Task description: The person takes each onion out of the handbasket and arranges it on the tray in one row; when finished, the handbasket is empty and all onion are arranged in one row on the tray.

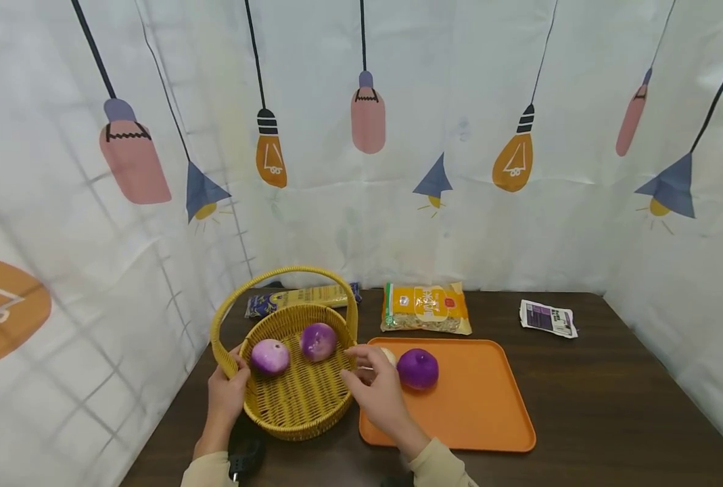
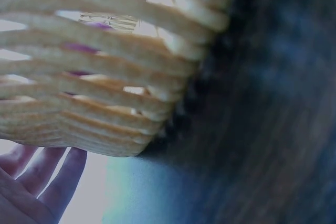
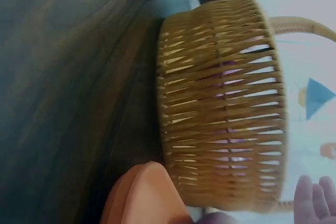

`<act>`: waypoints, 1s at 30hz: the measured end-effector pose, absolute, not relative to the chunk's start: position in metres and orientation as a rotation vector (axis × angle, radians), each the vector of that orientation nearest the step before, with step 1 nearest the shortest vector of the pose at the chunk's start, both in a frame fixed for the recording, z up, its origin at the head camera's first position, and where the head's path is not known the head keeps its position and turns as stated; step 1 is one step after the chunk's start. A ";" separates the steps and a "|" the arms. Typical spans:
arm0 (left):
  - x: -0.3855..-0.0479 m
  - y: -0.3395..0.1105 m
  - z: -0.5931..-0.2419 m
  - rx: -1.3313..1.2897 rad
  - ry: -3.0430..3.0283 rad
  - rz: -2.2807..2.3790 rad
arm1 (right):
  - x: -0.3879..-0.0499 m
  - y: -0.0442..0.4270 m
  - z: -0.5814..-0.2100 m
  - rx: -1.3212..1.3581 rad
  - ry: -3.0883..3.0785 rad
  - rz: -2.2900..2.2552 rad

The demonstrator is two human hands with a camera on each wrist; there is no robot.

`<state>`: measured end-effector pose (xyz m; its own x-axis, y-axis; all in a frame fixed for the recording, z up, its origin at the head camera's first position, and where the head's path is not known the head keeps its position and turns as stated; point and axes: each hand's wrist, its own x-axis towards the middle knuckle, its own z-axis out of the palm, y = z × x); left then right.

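Note:
A yellow woven basket (image 1: 303,399) with a tall hoop handle stands at the left of the table. Inside lie two round purple-and-white vegetables, one at the left (image 1: 270,357) and the other at the back (image 1: 318,341). My left hand (image 1: 227,392) grips the basket's left side near the foot of the handle; its fingers (image 2: 63,182) lie against the outer weave. By the right rim, my right hand (image 1: 379,389) has loosely bent fingers and holds nothing. Beyond it, a deep purple round vegetable (image 1: 418,368) and a pale thing (image 1: 389,356), partly hidden, rest on an orange tray (image 1: 471,406).
Behind the basket lies a long blue-and-yellow packet (image 1: 312,296). An orange-and-clear food bag (image 1: 425,308) is at the back, and a small white-and-purple packet (image 1: 548,318) at the back right. A printed curtain (image 1: 458,237) encloses the dark table (image 1: 604,399).

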<state>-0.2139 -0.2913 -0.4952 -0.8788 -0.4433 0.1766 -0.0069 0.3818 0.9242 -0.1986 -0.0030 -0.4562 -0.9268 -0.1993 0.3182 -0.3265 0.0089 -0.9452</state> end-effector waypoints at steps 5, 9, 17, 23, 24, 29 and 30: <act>-0.213 -0.291 -0.498 0.405 -2.250 -1.492 | -0.209 -0.022 -0.465 0.669 -2.167 2.116; -0.213 -0.291 -0.497 0.393 -2.265 -1.484 | -0.217 -0.034 -0.467 0.714 -2.185 2.049; -0.216 -0.291 -0.493 0.384 -2.263 -1.462 | -0.231 -0.047 -0.459 0.712 -2.337 1.838; -0.215 -0.292 -0.494 0.389 -2.265 -1.439 | -0.244 -0.054 -0.455 0.590 -2.397 1.963; -0.215 -0.292 -0.494 0.391 -2.264 -1.441 | -0.246 -0.055 -0.455 0.567 -2.396 1.972; -0.215 -0.291 -0.495 0.390 -2.251 -1.462 | -0.255 -0.064 -0.456 0.409 -2.467 1.852; -0.215 -0.291 -0.495 0.391 -2.249 -1.467 | -0.256 -0.066 -0.456 0.383 -2.477 1.824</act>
